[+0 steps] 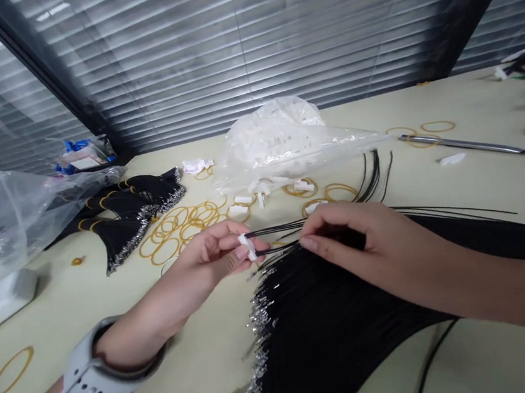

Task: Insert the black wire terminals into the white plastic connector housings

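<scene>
My left hand [212, 252], with a pale watch strap at its wrist, pinches a small white plastic connector [248, 247]. Several thin black wires [277, 227] run from that connector to the right. My right hand [351, 237] has thumb and forefinger closed around wires a short way from the connector; its other fingers are partly hidden. Below both hands spreads a large bundle of black wires [351, 325], their silvery metal terminals [261, 321] fanned out along its left end.
Yellow rubber bands [190, 223] and loose white connectors lie beyond my hands. Behind them rests a clear bag of white parts [279, 138]. Tied black wire bundles [137, 209] lie at the left near a plastic bag [20, 215]. A pen [468, 143] lies back right.
</scene>
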`<state>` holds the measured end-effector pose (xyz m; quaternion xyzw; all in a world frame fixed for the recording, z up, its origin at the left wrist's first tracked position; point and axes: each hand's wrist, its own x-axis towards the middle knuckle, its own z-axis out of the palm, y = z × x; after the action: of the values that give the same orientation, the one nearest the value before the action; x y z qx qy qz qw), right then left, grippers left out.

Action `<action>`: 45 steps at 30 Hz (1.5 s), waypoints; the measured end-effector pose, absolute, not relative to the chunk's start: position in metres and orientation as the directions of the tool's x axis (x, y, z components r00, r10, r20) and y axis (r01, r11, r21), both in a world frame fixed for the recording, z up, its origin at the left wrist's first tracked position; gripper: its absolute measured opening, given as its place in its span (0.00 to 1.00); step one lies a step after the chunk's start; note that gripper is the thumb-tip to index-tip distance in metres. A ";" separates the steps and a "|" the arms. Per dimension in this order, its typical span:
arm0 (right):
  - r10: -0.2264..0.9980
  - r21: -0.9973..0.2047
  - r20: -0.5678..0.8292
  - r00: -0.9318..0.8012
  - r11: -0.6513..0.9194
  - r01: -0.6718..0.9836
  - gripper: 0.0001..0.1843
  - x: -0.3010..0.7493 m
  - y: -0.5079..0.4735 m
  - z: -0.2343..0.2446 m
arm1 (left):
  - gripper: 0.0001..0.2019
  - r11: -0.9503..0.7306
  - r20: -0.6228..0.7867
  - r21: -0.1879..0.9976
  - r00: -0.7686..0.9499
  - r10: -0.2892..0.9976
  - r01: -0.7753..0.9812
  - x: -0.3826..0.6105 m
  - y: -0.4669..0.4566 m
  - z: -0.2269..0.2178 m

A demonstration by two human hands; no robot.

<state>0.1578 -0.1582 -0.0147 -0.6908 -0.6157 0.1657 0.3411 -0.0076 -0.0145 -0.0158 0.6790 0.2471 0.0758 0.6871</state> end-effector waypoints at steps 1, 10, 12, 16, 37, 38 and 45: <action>0.958 -0.700 0.173 0.229 -0.044 0.713 0.09 0.159 -0.158 -0.015 | 0.07 0.039 -0.221 0.973 0.870 0.441 0.228 -0.007 -0.016 -0.016; 0.871 -0.514 0.411 0.270 -0.023 0.858 0.04 0.161 -0.156 -0.019 | 0.06 0.016 -0.192 0.978 0.878 0.438 0.206 -0.006 -0.018 -0.017; 0.866 -0.463 0.440 0.237 -0.007 0.886 0.06 0.162 -0.156 -0.018 | 0.06 0.040 -0.205 0.977 0.874 0.440 0.209 -0.007 -0.018 -0.017; 0.856 -0.438 0.461 0.234 -0.010 0.899 0.05 0.162 -0.157 -0.018 | 0.07 0.038 -0.209 0.976 0.874 0.439 0.215 -0.007 -0.018 -0.016; 0.858 -0.363 0.479 0.183 0.004 0.932 0.04 0.159 -0.160 -0.019 | 0.09 0.049 -0.241 0.968 0.860 0.449 0.245 -0.007 -0.019 -0.016; 0.858 -0.358 0.481 0.182 0.003 0.934 0.05 0.158 -0.160 -0.019 | 0.09 0.058 -0.240 0.969 0.859 0.453 0.240 -0.006 -0.019 -0.016; 0.834 -0.344 0.520 0.186 0.006 0.939 0.04 0.157 -0.162 -0.018 | 0.09 0.052 -0.226 0.972 0.858 0.461 0.228 -0.006 -0.020 -0.017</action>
<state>0.1566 -0.1619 -0.0185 -0.7003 -0.6328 -0.0821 0.3201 -0.0062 -0.0199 -0.0173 0.6830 0.2520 0.0855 0.6802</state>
